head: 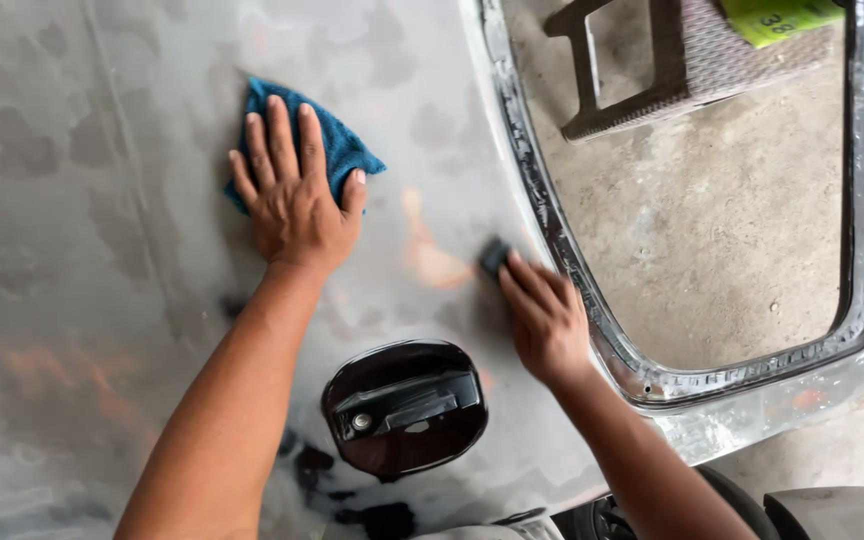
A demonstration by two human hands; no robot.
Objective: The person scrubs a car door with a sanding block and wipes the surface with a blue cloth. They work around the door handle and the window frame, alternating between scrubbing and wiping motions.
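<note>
A grey, patchy sanded car door panel fills the left and middle of the head view. My left hand lies flat with fingers spread on a blue cloth, pressing it against the panel. My right hand grips a small dark sanding block and holds it on the panel beside an orange-pink bare patch, close to the window frame. A black recessed door handle sits below and between my two forearms.
The door's window opening has a dark shiny frame; through it shows concrete floor. A dark woven stool with a yellow-green object on it stands on that floor at the top right.
</note>
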